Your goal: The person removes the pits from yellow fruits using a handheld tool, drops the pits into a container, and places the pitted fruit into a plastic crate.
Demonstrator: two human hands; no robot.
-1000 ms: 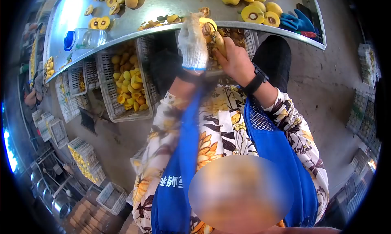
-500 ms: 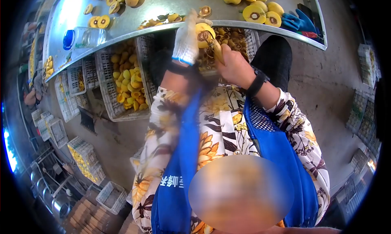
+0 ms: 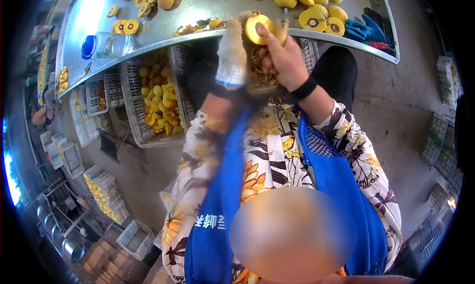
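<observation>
My left hand (image 3: 231,54), in a white knitted glove, is closed around the edge of a halved yellow peach (image 3: 254,30). The cut face is turned up, with a brown centre. My bare right hand (image 3: 288,61) grips a pitting tool (image 3: 281,32) with a yellowish handle, its metal end pointing away toward the table. The right thumb presses at the brown centre of the peach half. Below both hands sits a crate (image 3: 309,51) holding brown pits and scraps, partly hidden by my hands and wrists.
On the metal table (image 3: 163,24) lie many halved peaches (image 3: 312,20), peel scraps, a plastic jar (image 3: 111,45) with a blue lid and blue gloves (image 3: 367,28). A crate of peach pieces (image 3: 162,103) stands left below the table edge. Stacked crates (image 3: 105,192) line the floor at left.
The pitting tool has come out of the peach half and turned away from me. My right hand has moved up and its thumb is now on the peach's centre.
</observation>
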